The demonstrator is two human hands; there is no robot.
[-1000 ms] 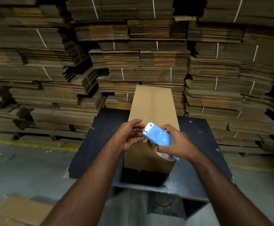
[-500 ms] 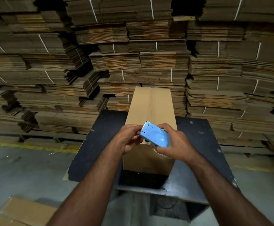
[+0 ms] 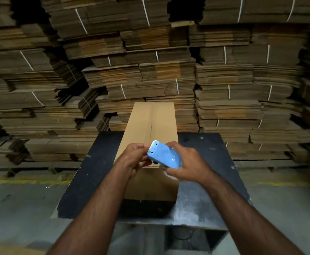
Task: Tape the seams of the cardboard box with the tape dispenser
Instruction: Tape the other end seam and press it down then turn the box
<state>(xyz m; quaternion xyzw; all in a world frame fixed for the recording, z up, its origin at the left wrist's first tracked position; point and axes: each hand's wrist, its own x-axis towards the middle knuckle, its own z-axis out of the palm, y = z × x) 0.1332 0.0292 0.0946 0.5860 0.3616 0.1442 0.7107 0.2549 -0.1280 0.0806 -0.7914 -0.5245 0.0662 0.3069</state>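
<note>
A long brown cardboard box (image 3: 148,124) lies on a dark table (image 3: 205,159), its top seam running away from me. My right hand (image 3: 185,162) grips a light-blue tape dispenser (image 3: 163,155) above the box's near end, toothed edge pointing up and left. My left hand (image 3: 135,159) is at the dispenser's front with its fingers curled at the blade end; whether they pinch the tape end is hidden. The tape roll is mostly covered by my right hand.
Tall stacks of bundled flat cardboard (image 3: 150,61) fill the whole background behind the table. Grey concrete floor (image 3: 17,208) with a yellow line lies left. A flat cardboard piece (image 3: 12,250) sits on the floor at the lower left.
The dispenser has risen a little and tilted, its toothed end now pointing more upward. Both hands stay together at it above the box's near end.
</note>
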